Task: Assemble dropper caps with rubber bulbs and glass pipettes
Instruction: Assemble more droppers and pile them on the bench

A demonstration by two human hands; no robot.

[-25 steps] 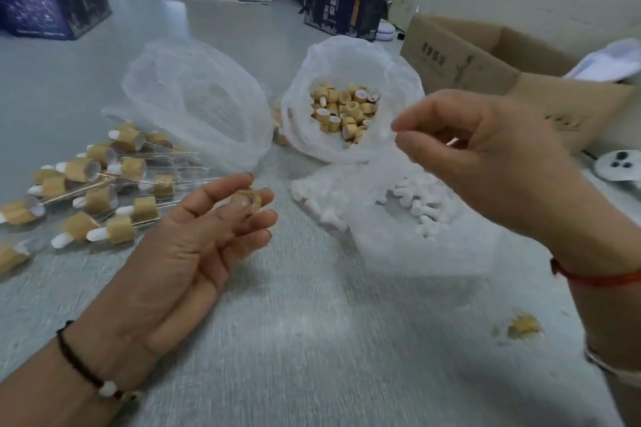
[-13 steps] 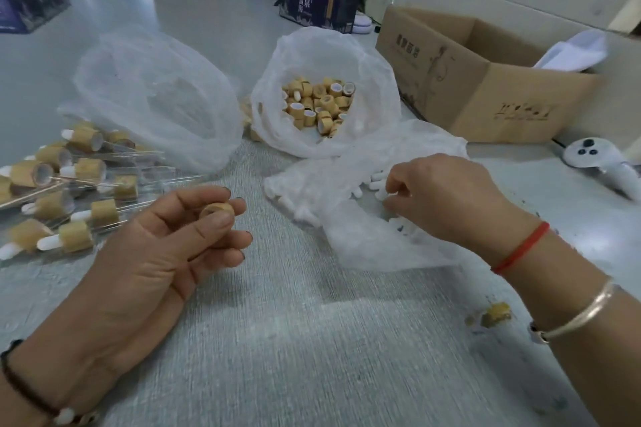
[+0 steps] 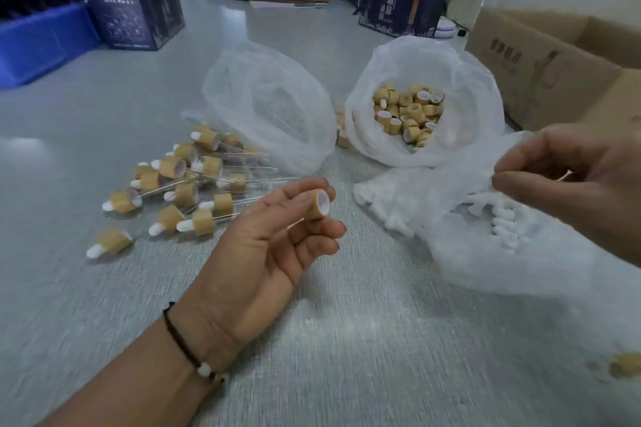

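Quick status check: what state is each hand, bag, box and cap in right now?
Left hand: palm up, pinching a bamboo-coloured dropper cap, no bulb in it.
Right hand: raised, fingertips pinched; its grip contents too blurred to tell.
Clear plastic bag of loose caps: open.
Clear plastic bag of white rubber bulbs: lying open.
Pile of finished droppers: assembled, lying flat.
Brown cardboard box: open.

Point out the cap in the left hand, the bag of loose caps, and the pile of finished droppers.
cap point(image 3: 317, 203), head view, on its bamboo side wall.
bag of loose caps point(image 3: 461, 135), head view, on its right plastic wall.
pile of finished droppers point(image 3: 203, 221), head view, on one dropper's collar.
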